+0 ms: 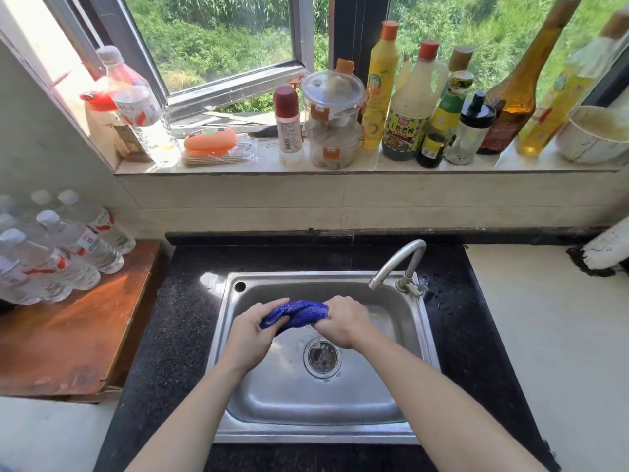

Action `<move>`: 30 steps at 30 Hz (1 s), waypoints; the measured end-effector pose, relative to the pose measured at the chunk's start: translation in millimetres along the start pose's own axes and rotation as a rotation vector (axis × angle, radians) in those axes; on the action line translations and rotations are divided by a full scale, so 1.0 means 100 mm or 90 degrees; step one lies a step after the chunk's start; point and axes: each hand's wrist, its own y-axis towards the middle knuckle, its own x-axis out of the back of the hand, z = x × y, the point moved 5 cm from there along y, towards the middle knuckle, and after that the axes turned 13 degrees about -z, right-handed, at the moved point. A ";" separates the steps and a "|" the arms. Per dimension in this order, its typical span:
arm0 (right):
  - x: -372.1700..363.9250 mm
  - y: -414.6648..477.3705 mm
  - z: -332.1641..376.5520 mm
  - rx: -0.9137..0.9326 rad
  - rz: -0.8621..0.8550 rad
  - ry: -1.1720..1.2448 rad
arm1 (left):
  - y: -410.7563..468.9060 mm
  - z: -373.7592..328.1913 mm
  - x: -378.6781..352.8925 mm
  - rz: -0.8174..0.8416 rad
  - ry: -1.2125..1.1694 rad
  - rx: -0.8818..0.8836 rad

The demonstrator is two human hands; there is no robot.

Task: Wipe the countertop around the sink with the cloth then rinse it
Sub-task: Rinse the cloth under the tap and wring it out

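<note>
where the black speckled countertop point(190, 318) frames a steel sink point(422, 338), a windowsill point(265, 165) above carries sauce bottles point(405, 131) and a clear lidded jar point(332, 120), and water bottles point(61, 253) lie on a wooden board point(68, 342) to the left. over the basin, near the faucet point(401, 260), the blue cloth point(299, 313) is bunched into a twisted roll, the left hand point(253, 330) gripping one end and the right hand point(343, 320) the other.

2 bare hands grip a bunched cloth point(301, 313)
Both forearms reach forward and converge. The left hand point(253, 332) curls its fingers round the cloth's left end, thumb on top. The right hand point(342, 321), knuckles up, closes in a fist round the right end, close beside the left.
</note>
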 end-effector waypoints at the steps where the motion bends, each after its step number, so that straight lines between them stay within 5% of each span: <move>1: -0.01 -0.02 0.00 -0.013 0.006 0.029 | -0.01 0.00 0.00 -0.004 -0.019 0.007; 9: -0.09 -0.09 0.01 0.065 0.036 0.213 | -0.07 -0.09 0.05 0.028 -0.133 0.107; 14: -0.09 -0.21 -0.01 -0.067 0.017 0.529 | -0.11 -0.15 0.03 0.051 -0.169 0.135; 22: 0.14 -0.27 0.00 -0.073 0.003 0.680 | -0.16 -0.11 0.09 0.079 -0.285 0.243; 25: 0.12 -0.27 0.08 -0.133 -0.041 0.737 | -0.15 -0.14 0.04 -0.006 -0.337 0.289; 30: -0.13 -0.32 0.25 -0.167 -0.127 0.712 | -0.16 -0.24 -0.08 -0.192 -0.271 0.211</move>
